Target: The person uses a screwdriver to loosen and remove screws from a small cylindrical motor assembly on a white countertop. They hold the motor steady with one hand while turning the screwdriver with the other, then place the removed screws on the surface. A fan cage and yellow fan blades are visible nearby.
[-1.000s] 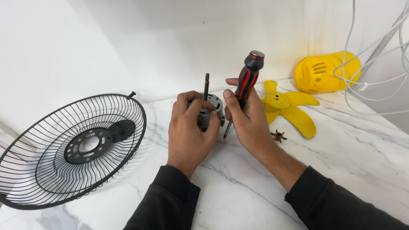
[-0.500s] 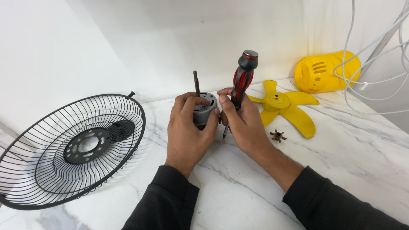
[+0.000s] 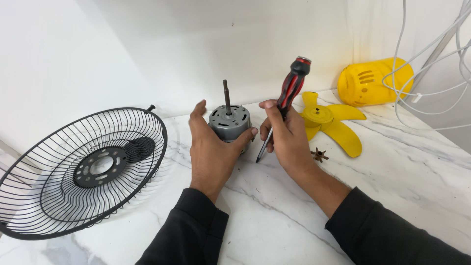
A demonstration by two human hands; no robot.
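Observation:
A grey fan motor (image 3: 229,121) with an upright shaft stands on the white marble counter (image 3: 402,172), and my left hand (image 3: 212,149) is wrapped around its body. My right hand (image 3: 287,135) grips a red and black screwdriver (image 3: 285,100), held tilted, with its tip pointing down at the counter just right of the motor. The tip does not touch the motor.
A black wire fan guard (image 3: 81,172) lies at the left. A yellow fan blade (image 3: 331,122) and a small brown nut (image 3: 319,155) lie right of my hands. A yellow motor cover (image 3: 373,81) and white cables (image 3: 431,59) are at the back right.
My left hand has turned the motor upright so its top face and shaft now show. My right hand with the screwdriver has drawn slightly away from the motor.

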